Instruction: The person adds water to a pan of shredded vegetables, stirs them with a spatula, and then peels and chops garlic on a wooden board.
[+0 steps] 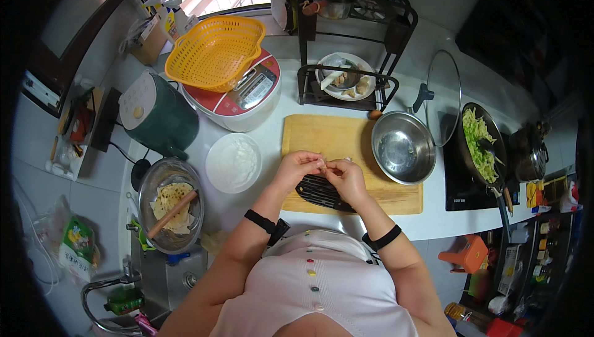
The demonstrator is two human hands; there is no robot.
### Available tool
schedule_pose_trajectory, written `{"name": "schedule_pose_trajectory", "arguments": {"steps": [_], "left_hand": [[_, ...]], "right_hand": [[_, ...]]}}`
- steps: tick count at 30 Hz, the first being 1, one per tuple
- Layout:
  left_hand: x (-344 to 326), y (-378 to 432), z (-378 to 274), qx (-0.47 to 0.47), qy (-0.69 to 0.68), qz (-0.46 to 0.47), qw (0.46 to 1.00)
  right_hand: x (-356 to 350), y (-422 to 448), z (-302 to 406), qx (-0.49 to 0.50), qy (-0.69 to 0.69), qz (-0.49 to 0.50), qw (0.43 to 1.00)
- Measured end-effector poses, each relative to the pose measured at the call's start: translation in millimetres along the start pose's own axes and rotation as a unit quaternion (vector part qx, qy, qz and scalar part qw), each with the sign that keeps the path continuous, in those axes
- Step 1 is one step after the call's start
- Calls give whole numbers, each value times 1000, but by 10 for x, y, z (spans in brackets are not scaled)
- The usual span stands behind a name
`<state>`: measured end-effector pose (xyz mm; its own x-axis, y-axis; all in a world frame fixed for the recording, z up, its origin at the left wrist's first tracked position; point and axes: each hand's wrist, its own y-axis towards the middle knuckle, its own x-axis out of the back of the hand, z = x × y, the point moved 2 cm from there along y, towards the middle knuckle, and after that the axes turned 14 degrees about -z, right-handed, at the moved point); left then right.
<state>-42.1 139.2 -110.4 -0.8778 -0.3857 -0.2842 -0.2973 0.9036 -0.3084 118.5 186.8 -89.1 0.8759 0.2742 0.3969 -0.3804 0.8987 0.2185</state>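
My left hand [300, 168] and my right hand [345, 177] meet over a wooden cutting board [403, 198], fingertips pinching a small pale piece [323, 165], perhaps a garlic clove. Below them on the board lies a black slotted blade [320, 193], probably a knife. Another small pale bit lies just beyond my right fingers. A stainless steel bowl [403, 147] rests over the board's right side. Behind the board, a plate [369, 65] in a black rack carries a small metal bowl and pieces that look like ginger.
Left are a white bowl of white powder [239, 163], a metal bowl [197, 216] with flatbread and a rolling pin, a green pitcher [171, 114], and a rice cooker [222, 112] under a yellow basket [218, 54]. Right, a pan [468, 151] of shredded green vegetable stands on a cooktop [457, 188] beside a glass lid [443, 100].
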Motion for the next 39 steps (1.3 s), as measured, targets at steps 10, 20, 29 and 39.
{"name": "schedule_pose_trajectory", "arguments": {"steps": [10,20,29,39], "left_hand": [[-216,61,-50,-22,86,27,996],[-196,58,2,-47,117,44,991],[-200,39,-64,-26,136,66,988],[-255,53,-141,-2,100,62,993]], "right_hand": [[130,67,-195,-139,111,-33,984],[158,64,-220,-111,89,0,990],[180,58,-264,-146,125,36,981],[183,53,-197,-215,229,23,949]]}}
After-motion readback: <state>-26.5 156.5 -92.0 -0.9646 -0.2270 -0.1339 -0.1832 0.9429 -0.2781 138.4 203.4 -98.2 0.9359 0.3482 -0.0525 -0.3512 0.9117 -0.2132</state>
